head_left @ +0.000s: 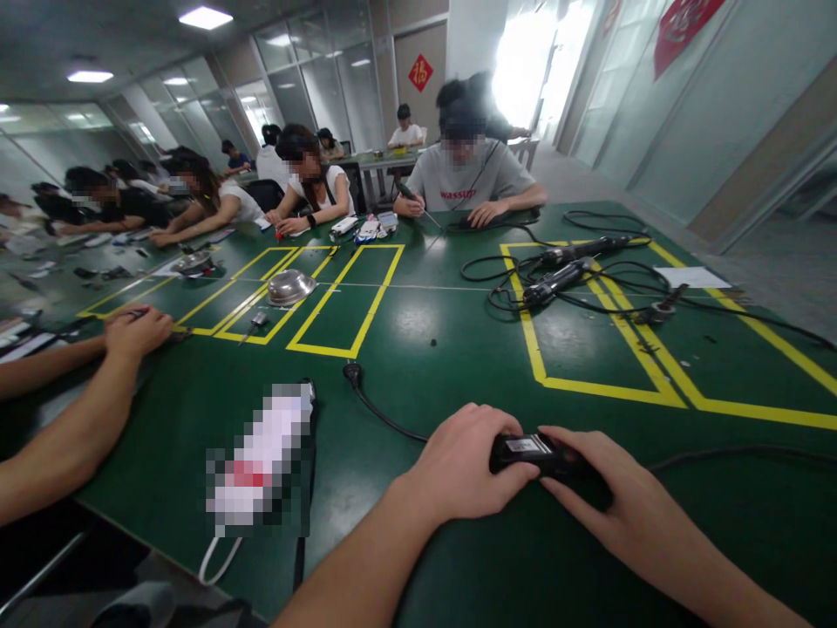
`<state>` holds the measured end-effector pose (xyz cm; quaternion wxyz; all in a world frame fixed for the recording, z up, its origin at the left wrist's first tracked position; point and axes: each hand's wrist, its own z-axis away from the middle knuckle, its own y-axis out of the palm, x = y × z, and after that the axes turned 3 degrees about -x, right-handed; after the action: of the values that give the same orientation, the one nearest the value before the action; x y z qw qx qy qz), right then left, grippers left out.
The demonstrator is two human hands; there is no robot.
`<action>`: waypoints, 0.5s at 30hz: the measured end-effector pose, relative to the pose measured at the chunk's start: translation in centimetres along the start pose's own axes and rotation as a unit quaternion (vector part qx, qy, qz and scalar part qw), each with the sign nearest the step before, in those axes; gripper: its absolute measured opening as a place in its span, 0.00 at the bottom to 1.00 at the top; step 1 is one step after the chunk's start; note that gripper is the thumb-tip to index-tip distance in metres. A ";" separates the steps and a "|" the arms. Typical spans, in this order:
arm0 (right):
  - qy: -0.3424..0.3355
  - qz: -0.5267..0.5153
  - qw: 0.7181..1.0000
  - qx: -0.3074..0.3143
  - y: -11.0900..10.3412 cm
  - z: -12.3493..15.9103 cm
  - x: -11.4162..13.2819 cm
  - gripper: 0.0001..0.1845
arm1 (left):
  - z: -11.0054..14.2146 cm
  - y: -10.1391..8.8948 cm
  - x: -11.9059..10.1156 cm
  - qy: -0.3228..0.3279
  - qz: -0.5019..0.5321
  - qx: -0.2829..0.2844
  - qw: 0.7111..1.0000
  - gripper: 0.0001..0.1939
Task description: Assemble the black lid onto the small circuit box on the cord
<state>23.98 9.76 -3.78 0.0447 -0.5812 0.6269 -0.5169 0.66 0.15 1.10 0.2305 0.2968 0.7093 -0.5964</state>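
Between my two hands, just over the green table (pixel 366 419), is a black box-shaped device with a pale label, apparently a power adapter (pixel 523 447). My left hand (pixel 464 462) grips its left end, thumb at the near side and fingers over the far side. The right end sits between the thumb and fingers of my right hand (pixel 618 488). A black cord with a plug (pixel 353 373) runs out to the left from behind my left hand. Another black cord (pixel 732 452) extends rightward past my right hand. Parts of the device are hidden by my fingers.
Black corded tools (pixel 555 279) lie tangled at the far right. Yellow tape (pixel 327 349) marks rectangles on the tabletop. A metal bowl (pixel 291 288) stands beyond a blurred white item (pixel 261 458). A neighbour's hands (pixel 137 330) rest at left; a person (pixel 467 166) sits opposite holding a screwdriver.
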 end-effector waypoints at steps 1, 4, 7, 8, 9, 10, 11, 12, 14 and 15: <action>0.009 0.000 1.000 -0.003 0.1 0.1 -0.1 0.22 | -0.1 -0.1 0.0 -0.020 0.016 -0.015 1.000 0.15; 0.025 -0.001 1.000 -0.009 0.3 0.2 0.0 0.24 | -0.3 -0.2 0.2 -0.064 0.026 -0.058 0.996 0.14; 0.019 0.000 1.000 -0.006 -0.1 -0.2 0.7 0.17 | -0.5 -0.2 0.6 -0.093 0.007 -0.070 0.993 0.12; 0.012 -0.001 1.000 0.001 -0.4 -0.4 1.0 0.13 | -0.5 -0.1 0.7 -0.097 0.003 -0.067 0.993 0.12; 0.006 -0.002 1.000 0.012 -0.6 -0.6 1.3 0.10 | -0.5 0.0 0.9 -0.096 -0.001 -0.058 0.994 0.12; 0.002 -0.006 1.000 0.021 -0.8 -0.8 1.5 0.09 | -0.5 0.0 1.0 -0.093 -0.006 -0.050 0.994 0.11; 0.000 -0.009 1.000 0.026 -1.1 -1.0 1.8 0.08 | -0.5 0.0 1.2 -0.086 -0.009 -0.043 0.995 0.11; 0.001 -0.010 0.999 0.030 -1.3 -1.1 1.9 0.09 | -0.4 -0.1 1.3 -0.075 -0.011 -0.041 0.996 0.11; 0.003 -0.009 0.999 0.037 -1.8 -1.2 2.1 0.08 | -0.3 -0.4 1.3 -0.041 -0.020 -0.050 0.998 0.11; 0.005 -0.007 0.999 0.041 -2.0 -1.3 2.1 0.08 | -0.2 -0.7 1.3 -0.025 -0.032 -0.055 0.998 0.10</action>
<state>23.82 9.29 -0.66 0.0619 -0.5802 0.6014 -0.5459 -0.77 0.50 0.76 0.2444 0.2459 0.7444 -0.5707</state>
